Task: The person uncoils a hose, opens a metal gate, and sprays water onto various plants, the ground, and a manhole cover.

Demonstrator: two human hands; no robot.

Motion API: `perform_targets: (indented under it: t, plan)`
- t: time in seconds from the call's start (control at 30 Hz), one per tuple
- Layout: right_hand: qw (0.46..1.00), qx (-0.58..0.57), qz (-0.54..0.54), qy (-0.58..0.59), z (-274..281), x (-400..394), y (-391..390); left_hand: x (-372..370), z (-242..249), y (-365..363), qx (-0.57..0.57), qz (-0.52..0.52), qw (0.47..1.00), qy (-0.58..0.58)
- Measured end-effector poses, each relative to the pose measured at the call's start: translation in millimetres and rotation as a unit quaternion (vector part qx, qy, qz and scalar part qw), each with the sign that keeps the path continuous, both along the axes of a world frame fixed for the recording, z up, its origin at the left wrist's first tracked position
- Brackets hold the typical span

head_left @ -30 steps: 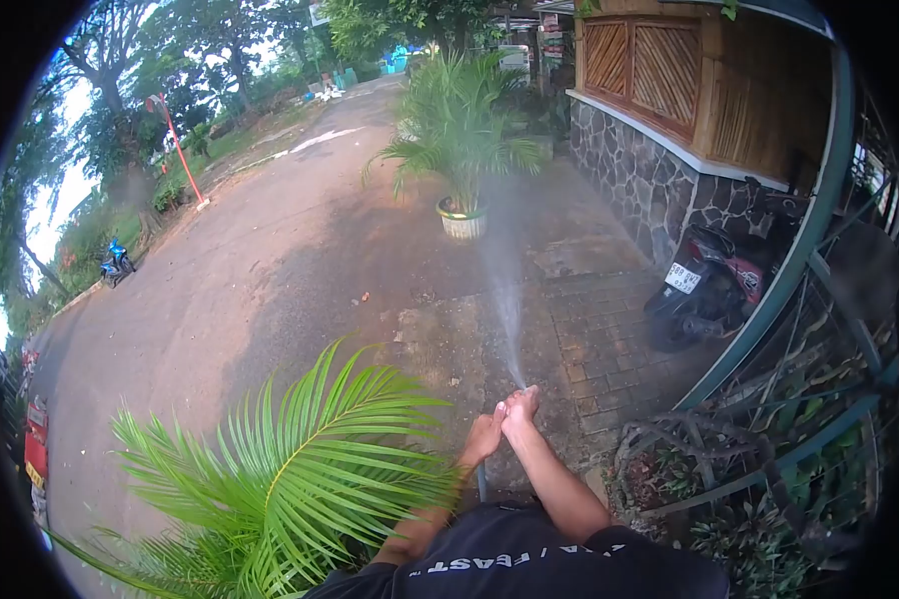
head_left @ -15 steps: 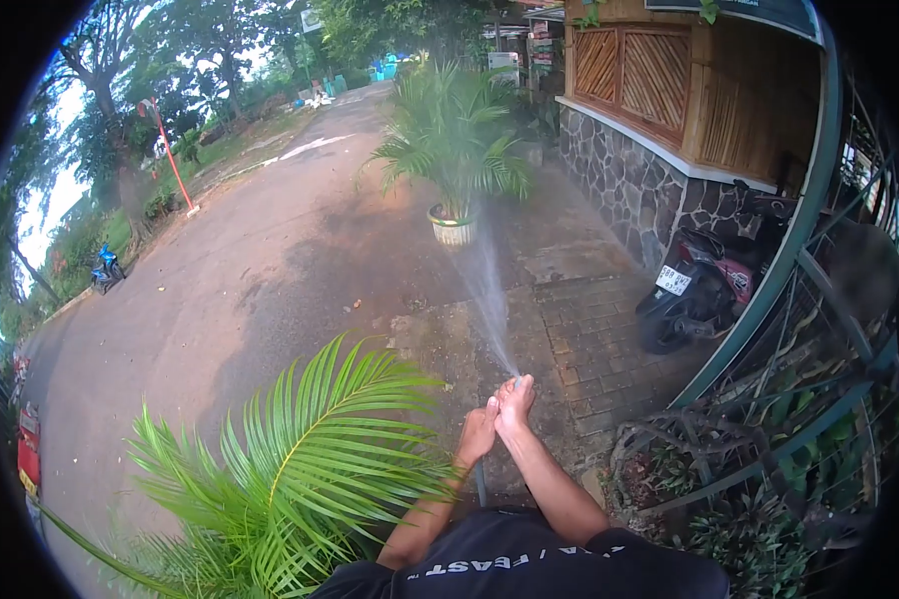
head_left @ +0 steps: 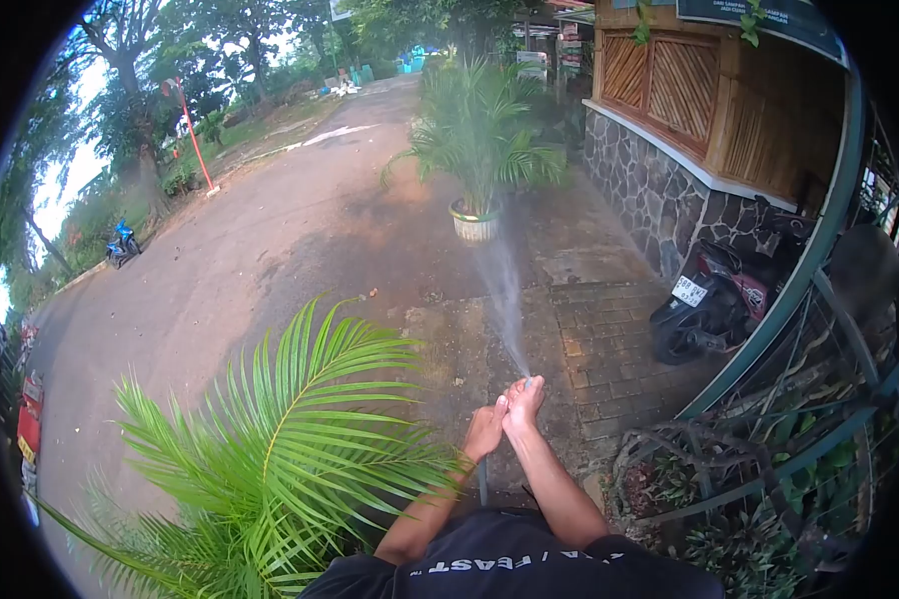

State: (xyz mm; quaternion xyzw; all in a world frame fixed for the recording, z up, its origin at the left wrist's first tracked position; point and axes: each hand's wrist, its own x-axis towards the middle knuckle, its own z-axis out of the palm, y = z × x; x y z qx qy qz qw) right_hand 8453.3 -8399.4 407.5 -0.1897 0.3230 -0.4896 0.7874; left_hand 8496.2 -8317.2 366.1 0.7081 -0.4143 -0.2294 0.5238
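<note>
In the head view, both my hands are together in front of my body on a water hose point(head_left: 483, 481). My right hand point(head_left: 523, 407) is closed around the hose's end, and a fan of water spray point(head_left: 506, 304) leaves it. Just below and to the left, my left hand point(head_left: 485, 431) is closed on the hose, touching the right; its fingers are partly hidden. The spray reaches toward a potted palm point(head_left: 477, 130) in a whitish ribbed pot point(head_left: 474, 226). The nozzle's details are too small to make out.
Close on my left, large palm fronds point(head_left: 300, 429) overlap my left forearm. A parked motorcycle point(head_left: 714, 304) stands by a stone wall point(head_left: 639, 185) at right. A green metal frame point(head_left: 769, 339) and branches point(head_left: 709, 449) are near my right. A road point(head_left: 210, 270) runs along the left.
My view has turned slightly left, so the potted palm, wall and motorcycle appear farther right. My hands keep their hold, and the water keeps spraying toward the palm's pot.
</note>
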Motion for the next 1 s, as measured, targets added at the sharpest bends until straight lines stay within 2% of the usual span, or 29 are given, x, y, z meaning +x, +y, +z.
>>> perform_targets:
  t: [0.77,1.0]
  plan:
    - [1.000,0.011,0.011,-0.017,-12.5,-0.7,-20.2,-4.5,-2.6,-15.8,-0.006,0.016,1.000,0.008]
    - [0.999,0.047,0.018,-0.018,-36.1,2.7,-32.7,-3.3,-9.5,-19.4,0.047,0.018,0.999,0.013]
